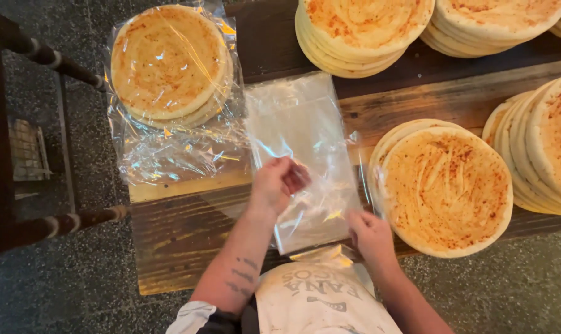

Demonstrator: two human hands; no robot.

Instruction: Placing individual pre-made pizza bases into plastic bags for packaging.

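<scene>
A stack of clear plastic bags [299, 133] lies on the wooden table [181, 232] in front of me. My left hand [277, 184] pinches the top bag near its middle, fingers closed on the film. At the bag's near right corner, my right hand [370, 234] grips the edge. Just right of that hand sits a short stack of round flatbreads [446, 188] with reddish flecks on top.
A bagged stack of flatbreads [169, 62] rests at the table's far left on crinkled plastic. More flatbread stacks stand at the far middle [361, 31], far right [497, 21] and right edge [543, 148]. A dark wooden chair [27, 142] stands left on the speckled floor.
</scene>
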